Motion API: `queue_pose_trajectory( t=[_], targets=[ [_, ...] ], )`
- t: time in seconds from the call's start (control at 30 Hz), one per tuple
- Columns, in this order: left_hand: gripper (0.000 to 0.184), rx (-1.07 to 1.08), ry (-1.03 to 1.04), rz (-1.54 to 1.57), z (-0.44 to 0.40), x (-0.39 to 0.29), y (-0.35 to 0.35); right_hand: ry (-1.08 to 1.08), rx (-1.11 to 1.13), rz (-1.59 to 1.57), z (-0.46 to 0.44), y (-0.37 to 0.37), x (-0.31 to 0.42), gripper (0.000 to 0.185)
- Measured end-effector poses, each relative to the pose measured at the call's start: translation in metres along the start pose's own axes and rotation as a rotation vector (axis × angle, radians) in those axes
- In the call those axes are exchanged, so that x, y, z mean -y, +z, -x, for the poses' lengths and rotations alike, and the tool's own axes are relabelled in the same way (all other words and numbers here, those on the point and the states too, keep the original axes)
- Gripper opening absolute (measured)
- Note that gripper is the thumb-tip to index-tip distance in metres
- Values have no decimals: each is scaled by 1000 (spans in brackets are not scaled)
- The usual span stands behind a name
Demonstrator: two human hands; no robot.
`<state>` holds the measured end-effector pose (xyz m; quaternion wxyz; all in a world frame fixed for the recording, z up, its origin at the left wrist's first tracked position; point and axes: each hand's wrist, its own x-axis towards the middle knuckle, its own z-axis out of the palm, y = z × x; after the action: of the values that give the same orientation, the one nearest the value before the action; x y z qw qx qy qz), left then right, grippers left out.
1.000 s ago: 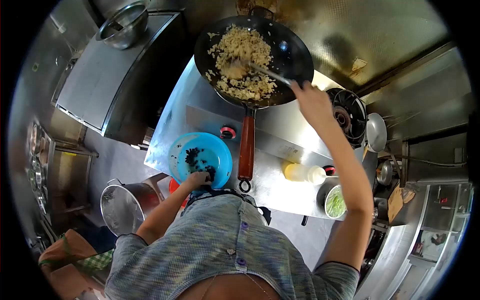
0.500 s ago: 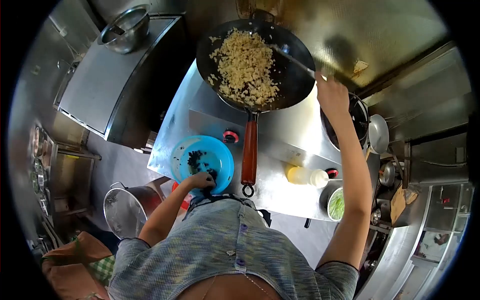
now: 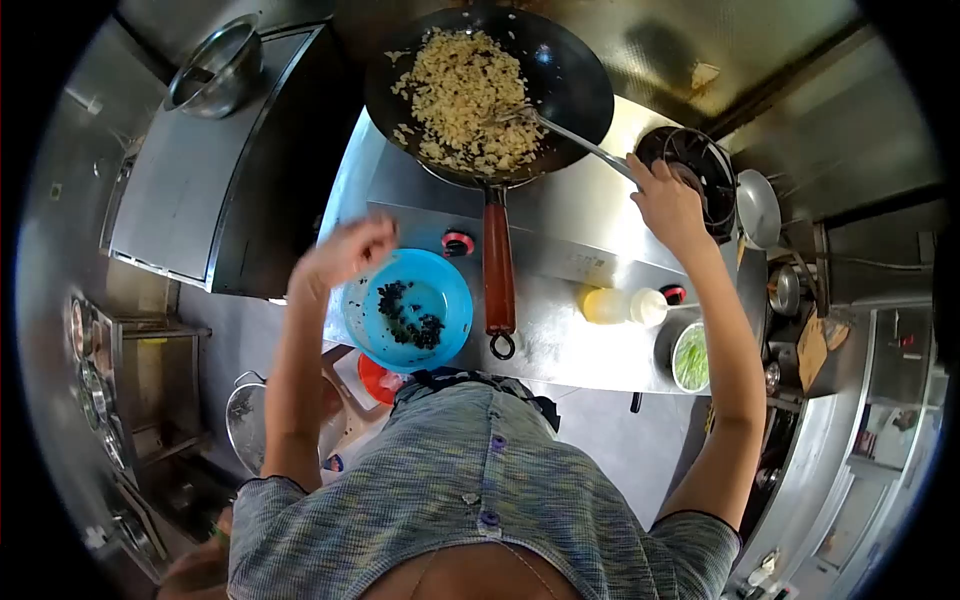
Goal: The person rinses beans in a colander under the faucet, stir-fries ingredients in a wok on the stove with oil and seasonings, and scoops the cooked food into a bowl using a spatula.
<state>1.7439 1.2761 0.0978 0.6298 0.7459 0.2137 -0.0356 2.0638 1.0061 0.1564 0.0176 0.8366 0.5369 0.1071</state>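
Observation:
A black wok (image 3: 570,90) with a red-brown handle (image 3: 498,265) holds pale yellow, rice-like food (image 3: 460,95). My right hand (image 3: 668,205) grips the handle end of a metal spatula (image 3: 590,148), whose head rests in the food. Above the rim of a blue bowl (image 3: 458,335) is my left hand (image 3: 350,250), smeared by motion. Its fingers look curled, and whatever they may hold is hidden. Small dark pieces (image 3: 425,330) lie in the bottom of the bowl.
On the steel counter (image 3: 545,355), a squeeze bottle of yellow liquid (image 3: 610,306) lies near a container of shredded greens (image 3: 692,358). A second burner (image 3: 690,175) is at right. Below the counter are a red basin (image 3: 375,380) and a large metal pot (image 3: 245,420).
My left hand has risen out of the blue bowl, moving up and left. The spatula head has shifted lower in the wok. The whole view has tilted, and the red basin shows more.

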Motion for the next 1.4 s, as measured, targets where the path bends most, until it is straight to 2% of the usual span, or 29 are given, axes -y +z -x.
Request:
queue_pose_trajectory(
  t=[0.03,0.1,0.13,0.17,0.2,0.23,0.27,0.37,0.43,0.5,0.53,0.63,0.7,0.73,0.77,0.8,0.83,0.9,0.93,0.97,1.0,1.03,1.07,1.1,1.17,1.27,1.3,1.37,1.4],
  targets=[
    [23,-57,11,447,-14,-29,-8,16,-71,-3,7,-8,2,50],
    [23,-184,188,320,-38,-82,-29,54,-213,-10,27,-38,10,48],
    [25,-427,256,242,-44,-120,-18,123,-255,-96,40,-50,12,44],
    [25,-401,404,57,-61,-133,-27,176,-263,-112,54,-60,11,41],
    [25,-550,571,-17,-80,-143,-19,210,-279,-96,70,-68,9,40],
    [24,-717,655,-268,-106,-145,-18,246,-292,-83,88,-75,6,39],
    [27,-743,936,-589,-148,-128,-31,295,-296,-70,106,-82,4,39],
    [33,-594,516,-831,-158,-157,-33,432,-380,-63,168,-96,-12,37],
    [34,-792,772,-998,-176,-170,-60,587,-381,-89,220,-104,-22,34],
    [36,-849,851,-918,-148,-192,-44,742,-410,-75,267,-110,-24,33],
    [36,-977,853,-898,-156,-186,-34,846,-397,-109,296,-107,-29,32],
    [30,-415,632,-1488,-234,-111,-49,883,-438,-48,364,-98,-27,30],
    [31,-217,388,-920,-197,-142,-27,919,-393,-20,415,-97,-27,32],
    [33,-366,640,-641,-190,-155,-22,950,-412,15,440,-98,-28,33],
    [34,-718,567,-1048,-190,-163,-29,978,-412,40,464,-98,-25,34],
    [35,-816,539,-1703,-200,-148,-42,1038,-410,12,492,-95,-23,34],
    [39,-650,506,-1804,-211,-149,-49,1104,-425,7,521,-95,-25,34],
    [41,-666,736,-2106,-276,-151,-104,1168,-417,72,585,-96,-21,35],
    [38,-782,770,-1885,-241,-198,-57,1239,-433,28,615,-100,-16,35],
    [35,-869,836,-1571,-197,-249,28,1284,-453,97,644,-103,-10,33],
    [33,-895,879,-1267,-146,-293,120,1300,-517,132,684,-99,-9,31],
    [30,-868,915,-1004,-110,-330,191,1437,-501,131,722,-92,-4,31],
    [28,-789,943,-757,-81,-360,253,1479,-570,129,755,-89,0,32],
    [24,-616,966,-429,-77,-373,291,1483,-632,150,783,-88,1,34],
    [30,-410,966,-59,-77,-383,364,1712,-741,77,832,-77,4,34],
    [42,-13,982,-291,-175,-344,421,1884,-968,-29,887,-58,1,32],
    [39,-87,1173,-340,-126,-335,494,1924,-1027,-68,901,-55,-3,32],
    [32,379,739,116,-133,-292,573,1923,-1119,-130,928,-49,-17,35],
    [28,382,596,215,-103,-278,629,1931,-1133,-127,944,-49,-28,36]
  ],
)
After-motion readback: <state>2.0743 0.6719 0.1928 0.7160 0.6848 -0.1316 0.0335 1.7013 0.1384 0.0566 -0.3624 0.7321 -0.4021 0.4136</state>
